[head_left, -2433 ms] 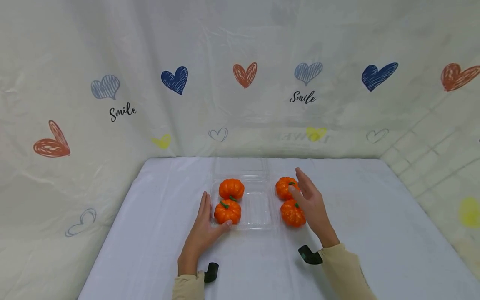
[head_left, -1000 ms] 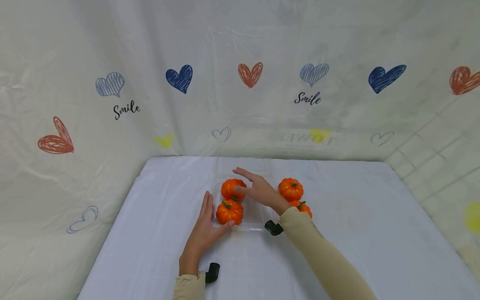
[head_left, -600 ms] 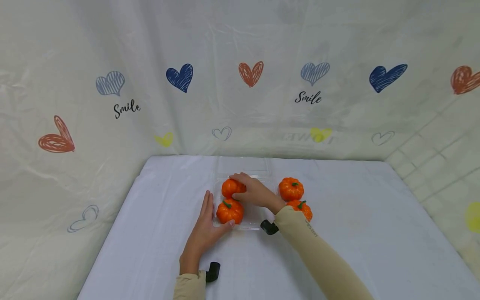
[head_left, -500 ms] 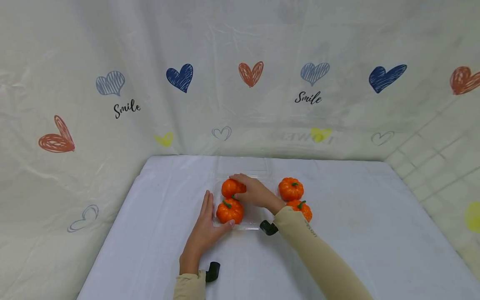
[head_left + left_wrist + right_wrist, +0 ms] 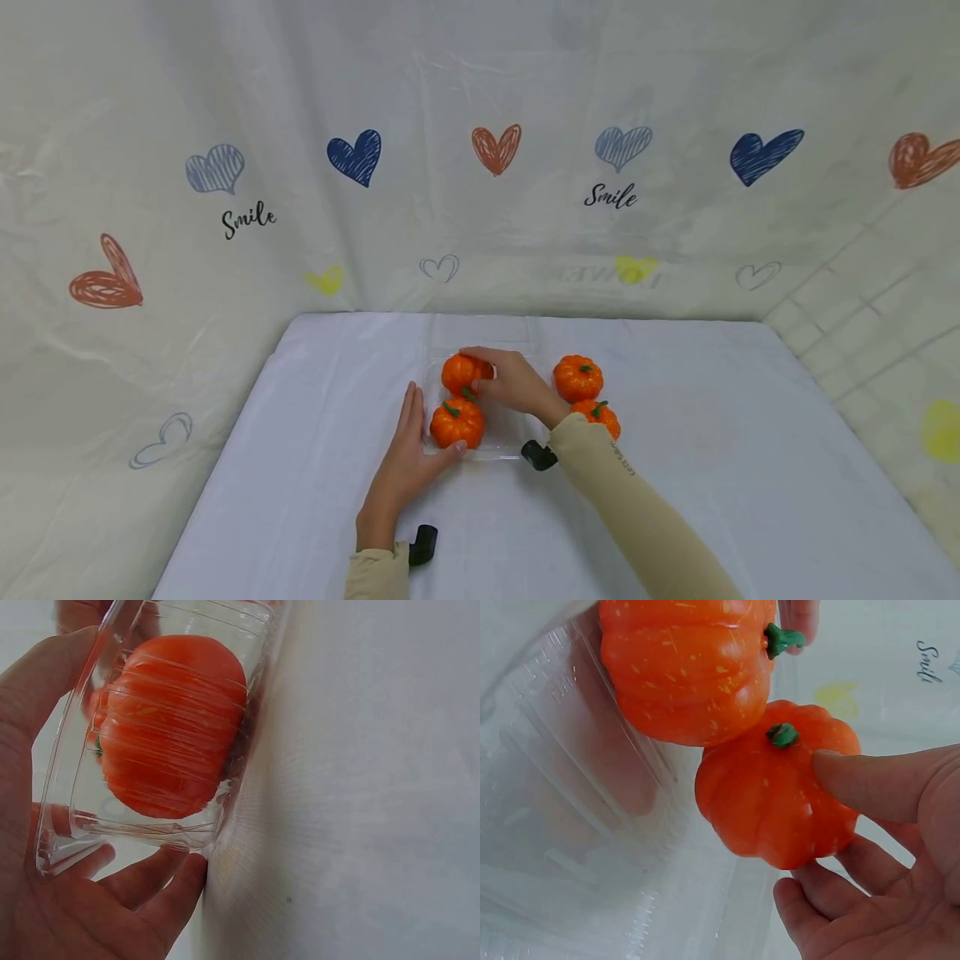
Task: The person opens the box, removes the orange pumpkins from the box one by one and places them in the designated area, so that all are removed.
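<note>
My left hand (image 5: 408, 468) holds the front left corner of a clear plastic clamshell container (image 5: 513, 433), thumb over the front rim and fingers along the left wall. Two small orange toy pumpkins with green stems sit in the container's left half. The front pumpkin (image 5: 456, 425) shows through the clear wall in the left wrist view. Around the rear pumpkin (image 5: 459, 373) my right hand (image 5: 517, 385) has its thumb and fingers, the thumb near the stem in the right wrist view. The hand hides part of that pumpkin in the head view.
To the right of the container stand two more pumpkins, a back one (image 5: 577, 379) and a nearer one (image 5: 597, 418) partly covered by the right sleeve. The container's lid (image 5: 480, 331) lies folded back behind it. A white cloth covers the table (image 5: 720, 450).
From beside the right-hand pumpkins, my right hand has moved left across the container and taken hold of the rear pumpkin inside. The left hand has stayed at the container's corner.
</note>
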The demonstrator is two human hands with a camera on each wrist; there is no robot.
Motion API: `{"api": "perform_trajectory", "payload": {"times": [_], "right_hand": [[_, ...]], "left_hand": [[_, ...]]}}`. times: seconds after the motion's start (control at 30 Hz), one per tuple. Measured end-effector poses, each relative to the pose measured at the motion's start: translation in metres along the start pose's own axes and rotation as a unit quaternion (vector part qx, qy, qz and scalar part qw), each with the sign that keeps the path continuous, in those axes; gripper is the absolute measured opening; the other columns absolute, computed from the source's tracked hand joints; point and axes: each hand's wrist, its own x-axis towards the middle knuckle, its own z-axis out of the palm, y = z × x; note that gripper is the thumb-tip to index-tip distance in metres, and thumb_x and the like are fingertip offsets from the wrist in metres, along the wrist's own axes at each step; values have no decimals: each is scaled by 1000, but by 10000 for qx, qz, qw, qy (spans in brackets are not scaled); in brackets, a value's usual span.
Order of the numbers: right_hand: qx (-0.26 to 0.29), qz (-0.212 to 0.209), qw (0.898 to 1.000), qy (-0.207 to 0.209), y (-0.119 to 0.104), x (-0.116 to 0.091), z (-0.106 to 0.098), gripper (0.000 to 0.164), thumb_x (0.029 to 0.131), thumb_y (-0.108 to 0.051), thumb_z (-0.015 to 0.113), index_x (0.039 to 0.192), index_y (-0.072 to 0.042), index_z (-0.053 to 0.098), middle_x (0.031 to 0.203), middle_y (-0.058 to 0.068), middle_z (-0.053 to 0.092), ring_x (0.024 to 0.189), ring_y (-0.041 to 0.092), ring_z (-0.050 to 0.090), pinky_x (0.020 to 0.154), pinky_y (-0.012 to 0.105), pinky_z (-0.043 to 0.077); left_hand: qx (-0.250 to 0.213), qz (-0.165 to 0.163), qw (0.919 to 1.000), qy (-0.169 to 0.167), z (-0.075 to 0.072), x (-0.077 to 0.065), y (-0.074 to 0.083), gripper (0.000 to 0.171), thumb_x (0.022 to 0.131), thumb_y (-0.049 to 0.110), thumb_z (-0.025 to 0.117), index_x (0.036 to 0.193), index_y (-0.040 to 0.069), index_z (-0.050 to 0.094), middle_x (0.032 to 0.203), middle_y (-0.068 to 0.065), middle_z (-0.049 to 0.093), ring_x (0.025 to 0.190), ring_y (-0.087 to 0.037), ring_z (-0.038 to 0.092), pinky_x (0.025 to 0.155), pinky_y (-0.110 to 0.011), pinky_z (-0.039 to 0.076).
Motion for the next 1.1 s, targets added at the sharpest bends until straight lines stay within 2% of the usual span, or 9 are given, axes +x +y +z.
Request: {"api": "perform_trajectory", "payload": {"times": [0.17,0.43,0.7,0.83,1.1], "right_hand": [[237,118,9994,202,-1,-4,-6,56,100,-5,74,154,-10,59,151,11,62,129,33,61,112,53,50],[717,111,9963,453,6,-15,-17,56,102,-10,73,156,-9,57,153,11,60,136,33,59,111,50,52],[973,242,9917,801,15,-25,-26,57,102,-16,76,155,-11,58,153,13,60,135,38,62,105,49,55],[1220,299,9881,888,18,-32,-32,57,102,-19,76,156,-9,57,153,13,59,131,39,64,105,47,56],[1249,620,9865,861,20,-44,-45,58,106,-27,72,157,-6,54,152,18,59,125,41,67,101,49,58]], "left_hand": [[-5,-64,10000,0,0,0,1,121,91,59,80,173,13,6,180,5,-5,160,-31,27,124,-50,31],[-4,-122,9999,-37,0,0,2,123,90,62,80,174,13,5,179,7,-5,160,-31,26,124,-50,31],[-12,-170,9998,-35,0,-1,2,124,89,63,80,174,14,5,179,9,-6,160,-30,25,124,-52,30],[25,-186,9998,-40,0,-1,3,124,89,64,80,174,14,4,179,9,-6,161,-30,25,124,-52,30],[-7,-178,9998,-22,0,-2,4,124,89,63,80,174,14,5,179,11,-6,160,-29,27,125,-49,29]]}}
